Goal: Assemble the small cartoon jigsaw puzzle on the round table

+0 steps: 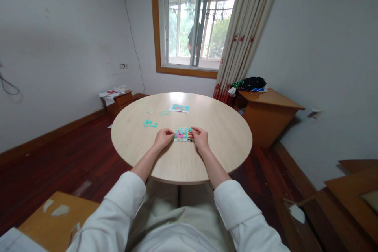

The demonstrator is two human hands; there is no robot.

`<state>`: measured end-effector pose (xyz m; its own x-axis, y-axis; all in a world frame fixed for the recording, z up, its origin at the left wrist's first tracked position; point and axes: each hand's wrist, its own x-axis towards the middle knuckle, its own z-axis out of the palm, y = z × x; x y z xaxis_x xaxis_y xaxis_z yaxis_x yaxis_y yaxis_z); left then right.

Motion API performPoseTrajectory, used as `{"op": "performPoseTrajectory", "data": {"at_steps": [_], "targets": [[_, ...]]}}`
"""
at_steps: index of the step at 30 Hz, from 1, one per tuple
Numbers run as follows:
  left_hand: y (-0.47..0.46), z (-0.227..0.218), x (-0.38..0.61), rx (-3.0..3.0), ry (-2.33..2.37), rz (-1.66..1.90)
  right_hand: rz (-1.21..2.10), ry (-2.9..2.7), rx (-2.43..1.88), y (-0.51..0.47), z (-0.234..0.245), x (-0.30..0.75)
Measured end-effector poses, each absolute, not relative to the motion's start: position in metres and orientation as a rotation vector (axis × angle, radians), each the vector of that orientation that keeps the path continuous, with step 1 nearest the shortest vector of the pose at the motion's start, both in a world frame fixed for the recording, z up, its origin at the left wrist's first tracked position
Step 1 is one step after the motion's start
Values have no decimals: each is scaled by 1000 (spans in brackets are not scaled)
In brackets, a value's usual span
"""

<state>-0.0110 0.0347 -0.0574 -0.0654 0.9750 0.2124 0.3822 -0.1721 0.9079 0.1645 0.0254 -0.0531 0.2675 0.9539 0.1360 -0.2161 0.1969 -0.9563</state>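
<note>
A small, colourful jigsaw puzzle (181,135) with a pink figure lies flat on the round table, between my two hands. My left hand (164,138) is closed, its fingertips pinched at the puzzle's left edge. Over the right edge, my right hand (200,138) is closed in a pinch, with a bit of teal puzzle piece showing at its fingertips. That hand covers part of the picture's right side. Loose teal puzzle pieces (150,123) lie in a cluster to the left. Farther back are more loose pieces (164,113) and a printed picture sheet (180,108).
The round wooden table (230,136) stands before me. To its right is a brown desk (273,100) with dark cloth (254,83) on top. A low cabinet (124,97) stands at the back left, and a person (193,39) is beyond the window.
</note>
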Motion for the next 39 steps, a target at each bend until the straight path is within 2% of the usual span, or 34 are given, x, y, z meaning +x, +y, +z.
{"op": "performPoseTrajectory", "data": {"at_steps": [39], "targets": [[26,-53,-4,1943,1757,957,979,-955,-1045,25,-56,164]]}}
